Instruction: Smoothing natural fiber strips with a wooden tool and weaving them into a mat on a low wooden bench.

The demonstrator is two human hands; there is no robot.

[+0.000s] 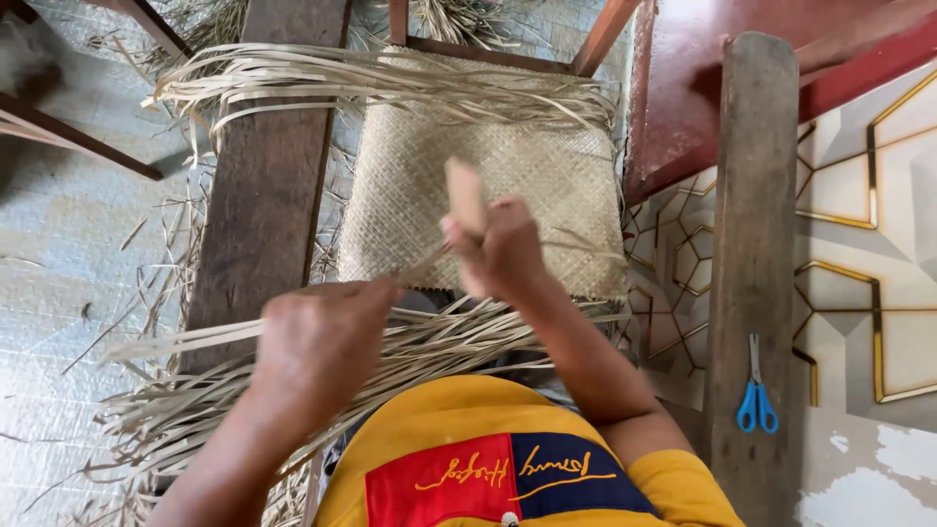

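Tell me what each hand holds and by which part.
The right hand grips a flat wooden stick by its lower end. The left hand pinches a thin straw strip near its end.

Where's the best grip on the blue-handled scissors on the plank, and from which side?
Probably by the blue handle loops, from above on the near side. The scissors lie flat and closed on the wooden plank, loops toward the person, blades pointing away. The loops are the widest part and the blades are thin, flush to the wood. Nothing crowds them; the right hand is nearer.

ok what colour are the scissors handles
Blue, on the scissors lying on the plank, in the head view.
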